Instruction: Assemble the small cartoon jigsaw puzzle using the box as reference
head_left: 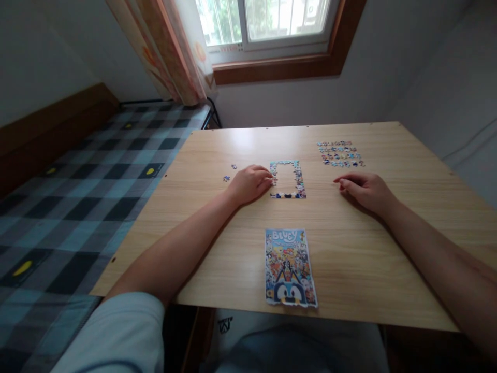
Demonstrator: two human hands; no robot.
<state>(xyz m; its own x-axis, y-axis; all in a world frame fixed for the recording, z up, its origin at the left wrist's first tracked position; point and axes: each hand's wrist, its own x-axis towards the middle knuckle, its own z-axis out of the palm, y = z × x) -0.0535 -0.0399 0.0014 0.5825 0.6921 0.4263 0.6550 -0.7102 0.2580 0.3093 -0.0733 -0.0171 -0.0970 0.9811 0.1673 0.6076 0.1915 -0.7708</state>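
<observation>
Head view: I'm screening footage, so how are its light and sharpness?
Head view: the window brightest, pale sheen far up the table, soft shadows by the left hand and right hand; same view: puzzle pieces too small and soft for detail.

read: "bluey" | on: picture sheet (289,269) | line below (285,243): illegible

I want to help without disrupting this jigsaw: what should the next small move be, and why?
Probably have the right hand pick a piece from the rows of loose puzzle pieces: it is close to them, and inside the puzzle border bare wooden tabletop shows.
</observation>
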